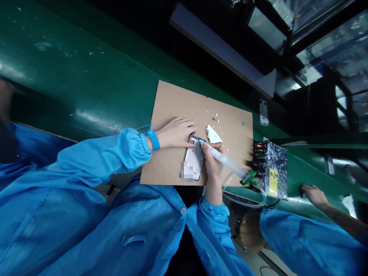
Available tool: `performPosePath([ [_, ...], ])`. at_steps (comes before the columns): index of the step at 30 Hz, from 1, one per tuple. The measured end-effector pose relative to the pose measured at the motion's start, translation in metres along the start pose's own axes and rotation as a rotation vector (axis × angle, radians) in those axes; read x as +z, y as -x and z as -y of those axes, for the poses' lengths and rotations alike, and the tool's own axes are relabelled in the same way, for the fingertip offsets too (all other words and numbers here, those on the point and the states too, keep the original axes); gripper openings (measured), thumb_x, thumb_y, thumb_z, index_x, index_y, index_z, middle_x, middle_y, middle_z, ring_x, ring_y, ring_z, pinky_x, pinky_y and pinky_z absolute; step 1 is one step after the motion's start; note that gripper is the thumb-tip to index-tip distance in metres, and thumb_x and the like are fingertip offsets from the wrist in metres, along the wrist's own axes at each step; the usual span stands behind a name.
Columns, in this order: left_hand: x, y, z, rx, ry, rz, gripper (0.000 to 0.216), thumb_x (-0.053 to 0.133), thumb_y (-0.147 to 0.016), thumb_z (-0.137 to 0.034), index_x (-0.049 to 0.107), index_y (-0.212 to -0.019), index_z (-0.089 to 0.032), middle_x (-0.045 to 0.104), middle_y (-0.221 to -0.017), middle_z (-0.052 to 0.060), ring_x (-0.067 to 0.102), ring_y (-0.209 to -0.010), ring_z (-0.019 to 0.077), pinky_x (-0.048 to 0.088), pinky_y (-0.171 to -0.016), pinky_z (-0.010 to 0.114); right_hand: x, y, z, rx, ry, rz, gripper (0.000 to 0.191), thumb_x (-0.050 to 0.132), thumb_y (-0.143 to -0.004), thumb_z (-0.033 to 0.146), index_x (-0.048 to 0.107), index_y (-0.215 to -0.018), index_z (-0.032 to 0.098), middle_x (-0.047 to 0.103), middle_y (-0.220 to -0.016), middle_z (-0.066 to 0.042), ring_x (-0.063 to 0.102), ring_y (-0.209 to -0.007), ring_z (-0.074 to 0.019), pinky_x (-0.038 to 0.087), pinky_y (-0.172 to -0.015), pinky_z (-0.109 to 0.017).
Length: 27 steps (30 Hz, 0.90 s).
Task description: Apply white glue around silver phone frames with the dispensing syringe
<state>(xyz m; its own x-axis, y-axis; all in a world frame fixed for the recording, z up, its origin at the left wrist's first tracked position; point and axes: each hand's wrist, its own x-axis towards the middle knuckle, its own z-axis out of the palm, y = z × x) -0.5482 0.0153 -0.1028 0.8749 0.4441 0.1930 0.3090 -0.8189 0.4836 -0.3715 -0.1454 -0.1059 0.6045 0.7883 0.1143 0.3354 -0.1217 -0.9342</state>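
Note:
A phone frame [196,163] with a pale inner face lies on a brown cardboard sheet [169,103]; a blurred patch covers its lower left corner. My left hand [177,132] rests flat on the cardboard, fingers stretched out, its thumb at the frame's upper left edge. In my right hand [214,159] is a dispensing syringe [230,164], gripped and slanted, its tip at the top end of the frame. A green cap and a clear hose [263,195] sit on the syringe's rear end. Above the right hand lies a crumpled white piece [213,135], seemingly paper.
A dirty control box [277,161] with a red display stands right of the cardboard. Behind it another phone frame [263,112] lies near a shelf [224,53]. Small crumbs and a blue bit [243,124] dot the cardboard. A co-worker's hand [314,195] rests on the green bench [86,76] at right.

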Motion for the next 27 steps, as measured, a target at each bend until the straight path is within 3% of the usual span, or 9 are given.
performPosePath([
  [27, -0.0003, -0.0001, -0.0007, -0.003, 0.002, 0.006, 0.046, 0.078, -0.097, -0.064, 0.071, -0.108, -0.020, 0.073, -0.115, 0.010, 0.067, -0.105, 0.0277, 0.045, -0.094, 0.041, 0.0019, 0.0008, 0.0045, 0.014, -0.009, 0.017, 0.049, 0.091, -0.084, 0.063, 0.065, -0.086, 0.022, 0.068, -0.068, 0.001, 0.058, -0.058, -0.0147, 0.051, -0.061, -0.030],
])
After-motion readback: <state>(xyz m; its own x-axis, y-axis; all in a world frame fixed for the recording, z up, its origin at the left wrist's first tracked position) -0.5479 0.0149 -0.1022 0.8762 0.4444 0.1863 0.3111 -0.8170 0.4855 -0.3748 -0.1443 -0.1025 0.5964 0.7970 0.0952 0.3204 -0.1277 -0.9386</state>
